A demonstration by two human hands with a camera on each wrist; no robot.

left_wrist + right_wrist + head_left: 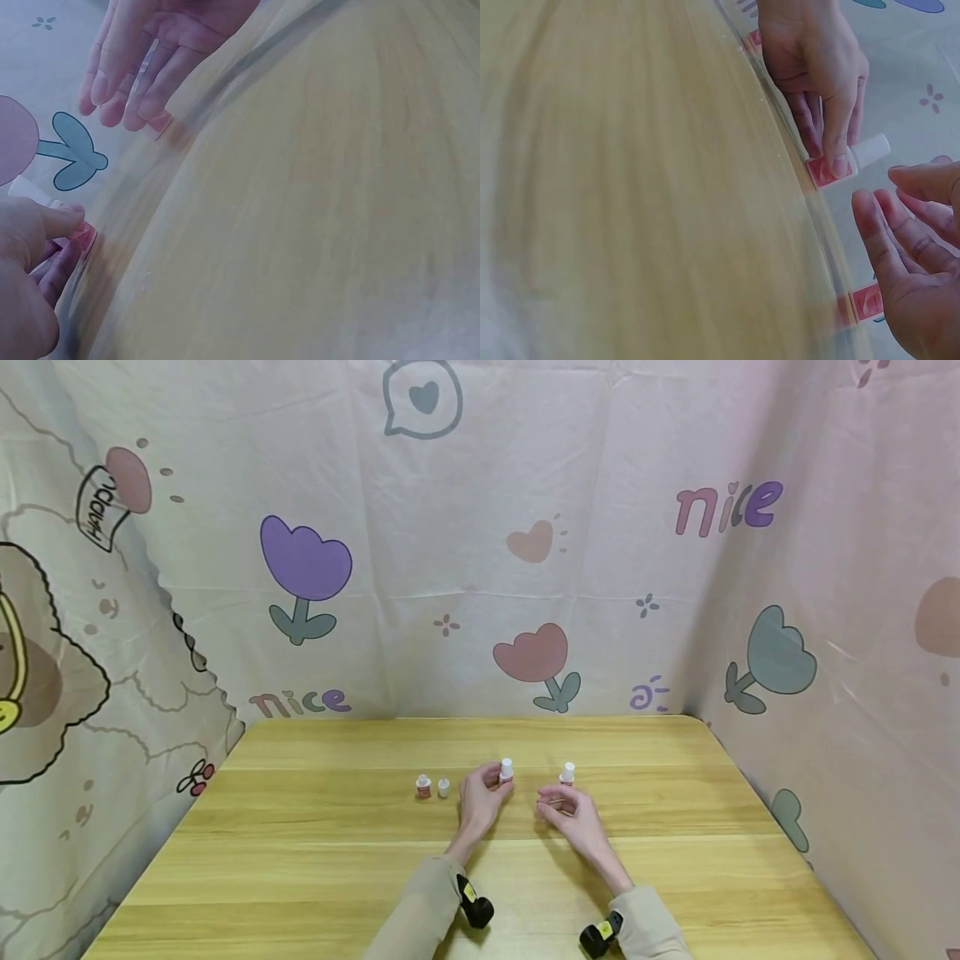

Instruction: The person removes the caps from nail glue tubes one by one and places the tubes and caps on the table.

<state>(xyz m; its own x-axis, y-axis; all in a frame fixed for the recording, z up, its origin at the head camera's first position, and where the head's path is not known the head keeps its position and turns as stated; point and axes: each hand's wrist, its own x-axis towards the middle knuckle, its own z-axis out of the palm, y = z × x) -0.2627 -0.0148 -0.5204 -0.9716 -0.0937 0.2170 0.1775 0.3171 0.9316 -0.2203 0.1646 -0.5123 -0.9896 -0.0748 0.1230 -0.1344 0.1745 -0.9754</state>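
Observation:
Between thumb and fingers my left hand pinches a small white-capped bottle with a pink-red label, upright on the table. In the right wrist view that bottle shows its label under the left thumb. My right hand has loosely bent fingers, thumb apart from them, and holds nothing. Just behind it stands a second capped bottle, partly hidden by the fingers. Left of my left hand are an uncapped bottle and a loose white cap side by side.
The wood-grain table is bounded at the back and sides by a printed cloth. Black devices are strapped at both wrists, over beige sleeves.

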